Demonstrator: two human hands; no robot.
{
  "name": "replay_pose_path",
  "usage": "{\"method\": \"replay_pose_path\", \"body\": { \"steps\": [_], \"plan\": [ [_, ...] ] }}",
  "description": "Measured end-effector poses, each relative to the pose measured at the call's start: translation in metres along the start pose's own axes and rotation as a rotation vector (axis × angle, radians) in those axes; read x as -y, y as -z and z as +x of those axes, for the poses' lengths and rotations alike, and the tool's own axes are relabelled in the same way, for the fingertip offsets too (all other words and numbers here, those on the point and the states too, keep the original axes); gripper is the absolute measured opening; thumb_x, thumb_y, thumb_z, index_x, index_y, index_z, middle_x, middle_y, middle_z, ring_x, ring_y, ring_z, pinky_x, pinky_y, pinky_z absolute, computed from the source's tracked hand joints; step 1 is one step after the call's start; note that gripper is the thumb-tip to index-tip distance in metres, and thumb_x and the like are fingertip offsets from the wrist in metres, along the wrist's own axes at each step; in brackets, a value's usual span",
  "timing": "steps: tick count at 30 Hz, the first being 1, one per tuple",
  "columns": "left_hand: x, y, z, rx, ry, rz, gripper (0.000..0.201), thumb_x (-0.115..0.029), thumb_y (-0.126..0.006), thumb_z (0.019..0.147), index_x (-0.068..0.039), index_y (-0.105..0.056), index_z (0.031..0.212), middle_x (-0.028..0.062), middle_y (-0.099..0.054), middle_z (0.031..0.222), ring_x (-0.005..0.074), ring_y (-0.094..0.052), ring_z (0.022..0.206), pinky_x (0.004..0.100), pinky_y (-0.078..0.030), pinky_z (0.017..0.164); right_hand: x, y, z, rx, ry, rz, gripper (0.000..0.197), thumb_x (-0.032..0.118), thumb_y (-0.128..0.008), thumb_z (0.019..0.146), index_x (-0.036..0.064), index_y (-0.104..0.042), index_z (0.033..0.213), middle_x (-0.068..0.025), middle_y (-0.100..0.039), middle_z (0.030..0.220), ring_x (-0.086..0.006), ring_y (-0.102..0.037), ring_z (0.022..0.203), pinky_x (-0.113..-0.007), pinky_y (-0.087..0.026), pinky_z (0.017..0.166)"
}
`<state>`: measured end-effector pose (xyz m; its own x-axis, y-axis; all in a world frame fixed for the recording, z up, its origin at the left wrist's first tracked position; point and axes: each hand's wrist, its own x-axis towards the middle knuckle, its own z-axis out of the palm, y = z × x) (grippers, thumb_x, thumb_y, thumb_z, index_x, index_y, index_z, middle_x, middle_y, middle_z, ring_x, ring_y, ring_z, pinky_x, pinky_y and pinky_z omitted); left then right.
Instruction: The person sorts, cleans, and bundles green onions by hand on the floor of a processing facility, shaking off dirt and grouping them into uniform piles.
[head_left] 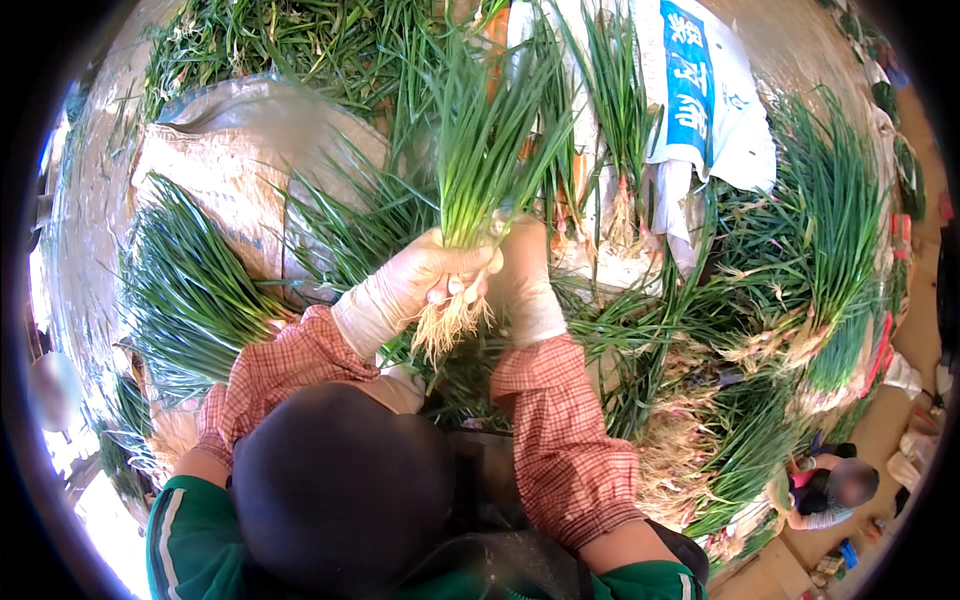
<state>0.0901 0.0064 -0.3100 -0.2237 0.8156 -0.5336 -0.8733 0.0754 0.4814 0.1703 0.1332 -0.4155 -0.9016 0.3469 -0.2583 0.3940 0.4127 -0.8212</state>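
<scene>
A bunch of spring onions (465, 200) stands upright in front of my chest, leaves pointing away and pale roots hanging down toward me. My left hand (425, 275), in a whitish glove, is closed around it just above the bulbs. Close against the right side of the bunch is my right hand (525, 265), gloved too; its fingers are blurred and partly hidden by the leaves, so their grip does not show. Both forearms wear red checked sleeve covers. Beyond the right hand, a smaller bundle of spring onions (622, 215) lies with its roots toward me.
Loose spring onions (290, 40) cover the far side. A pale woven sack (215, 190) lies at left beside another onion pile (190, 280). Large onion heaps (800, 230) fill the right. A white and blue bag (735, 110) lies at far right. Another person (835, 492) is at lower right.
</scene>
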Motion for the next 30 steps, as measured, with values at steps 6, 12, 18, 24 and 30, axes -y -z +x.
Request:
{"method": "replay_pose_path", "body": {
  "steps": [6,12,18,24,30],
  "plan": [
    [-0.018,0.015,0.004,-0.041,-0.021,0.000,0.030,-0.008,-0.059,0.085,0.002,-0.054,0.113,0.0095,-0.063,0.091,0.0150,-0.062,0.077,0.0282,-0.054,0.075,-0.003,0.084,-0.010,-0.126,-0.561,-0.066,0.039,0.037,-0.058,0.087,0.0035,-0.066,0.107,-0.0150,-0.069,0.080,-0.0241,-0.066,0.067,-0.035,-0.052,0.069],
    [0.009,0.028,0.031,-0.181,0.124,0.031,0.014,-0.011,-0.067,0.084,-0.004,-0.062,0.094,0.0077,-0.064,0.079,0.0032,-0.049,0.044,0.0159,-0.038,0.035,0.017,0.064,-0.033,-0.181,-0.333,-0.433,0.035,0.040,-0.056,0.089,0.0065,-0.064,0.083,-0.0115,-0.065,0.065,-0.0230,-0.065,0.060,-0.039,-0.052,0.060],
    [0.032,0.037,0.037,-0.269,0.171,0.253,0.013,-0.007,-0.070,0.081,-0.001,-0.059,0.086,0.0072,-0.060,0.065,0.0140,-0.056,0.048,0.0235,-0.044,0.039,0.049,0.035,-0.035,-0.295,-0.447,0.612,0.038,0.029,-0.056,0.093,-0.0060,-0.061,0.106,-0.0114,-0.065,0.084,-0.0169,-0.061,0.080,-0.029,-0.047,0.072],
    [0.013,0.032,0.028,-0.025,0.157,0.161,0.022,-0.013,-0.064,0.086,-0.001,-0.060,0.104,0.0068,-0.059,0.068,0.0129,-0.058,0.051,0.0171,-0.042,0.039,0.019,-0.002,-0.025,-0.405,-0.264,0.672,0.020,0.016,-0.055,0.093,-0.0018,-0.062,0.093,-0.0043,-0.062,0.079,-0.0120,-0.056,0.065,-0.024,-0.048,0.061],
    [0.000,0.034,0.022,-0.104,0.131,0.063,0.034,-0.019,-0.062,0.088,-0.006,-0.053,0.118,0.0012,-0.059,0.082,0.0131,-0.061,0.082,0.0284,-0.052,0.064,-0.026,0.058,-0.018,-0.223,-0.411,-0.054,0.029,0.031,-0.061,0.088,0.0058,-0.067,0.100,-0.0107,-0.069,0.091,-0.0194,-0.066,0.076,-0.034,-0.052,0.070]
  ]
}}
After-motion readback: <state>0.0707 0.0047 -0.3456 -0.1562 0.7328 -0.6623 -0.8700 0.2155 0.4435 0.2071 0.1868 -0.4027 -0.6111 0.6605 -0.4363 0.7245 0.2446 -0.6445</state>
